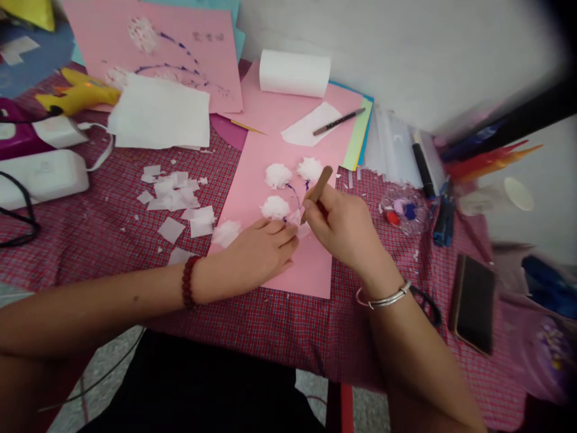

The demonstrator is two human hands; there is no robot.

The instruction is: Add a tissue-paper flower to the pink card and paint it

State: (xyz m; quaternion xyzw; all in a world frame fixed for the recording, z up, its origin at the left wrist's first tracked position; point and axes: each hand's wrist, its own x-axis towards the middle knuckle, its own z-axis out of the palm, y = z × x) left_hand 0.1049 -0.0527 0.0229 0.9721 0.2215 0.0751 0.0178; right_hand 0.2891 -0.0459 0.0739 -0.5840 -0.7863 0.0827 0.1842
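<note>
My right hand (345, 225) is closed round a slim brown tool (321, 182), its narrow lower tip pointing down at the pink sheet (311, 273). The tool's exact kind is not clear. A thin piece of white paper (297, 222) lies under the tip, partly hidden by my fingers. My left hand (259, 252) rests flat on the sheet, fingers stretched out and nearly touching the right hand's tool. Just above it are white paper puffs (276, 208) with purple stem lines drawn between them.
Loose white paper squares (174, 195) are scattered at left, below a paper stack (160, 114). A pink flower picture (180, 36) leans at the back. A paper roll (295, 73), a marker (339, 121) and a yellow glue gun (76, 93) lie around. A phone (473, 304) is at right.
</note>
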